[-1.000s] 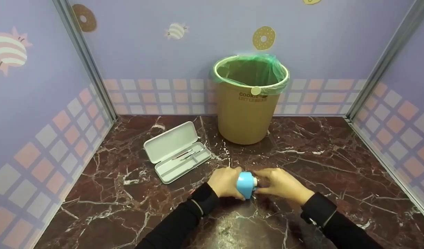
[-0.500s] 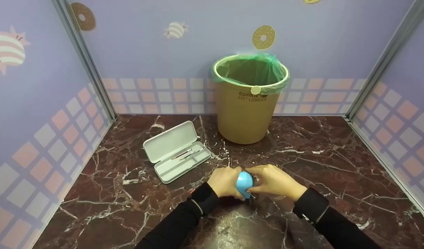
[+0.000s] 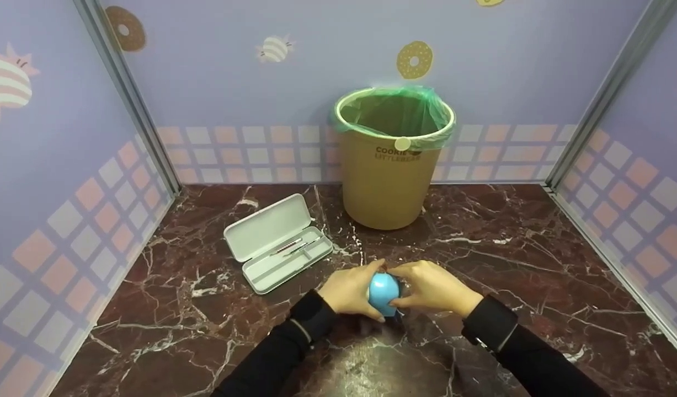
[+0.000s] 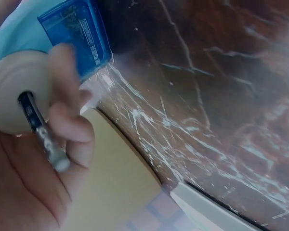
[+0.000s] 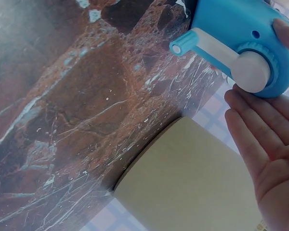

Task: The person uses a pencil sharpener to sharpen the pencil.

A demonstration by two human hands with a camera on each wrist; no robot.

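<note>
A light-blue crank pencil sharpener [image 3: 383, 289] is between my two hands on the marble table. My right hand [image 3: 435, 286] holds its crank side, thumb and fingertips pinching the body. In the right wrist view the white crank arm [image 5: 216, 50] with its blue knob sticks out, untouched. My left hand [image 3: 349, 289] is loosely spread around the other side, index finger lifted. From the round pale face of the sharpener a dark pencil [image 4: 41, 132] juts out toward my left palm, in the left wrist view. Below that face is a clear blue shavings drawer [image 4: 82, 36].
An opened grey pencil case [image 3: 269, 227] with a couple of pencils [image 3: 287, 246] lies left of my hands. Behind stands a tan waste bin [image 3: 385, 187] with a green liner. Patterned partition walls [image 3: 217, 82] enclose the table's back and sides.
My right hand has come in from beside the sharpener to hold it, and the sharpener has turned slightly. My left hand's fingers have loosened and spread. The head view has shifted a little.
</note>
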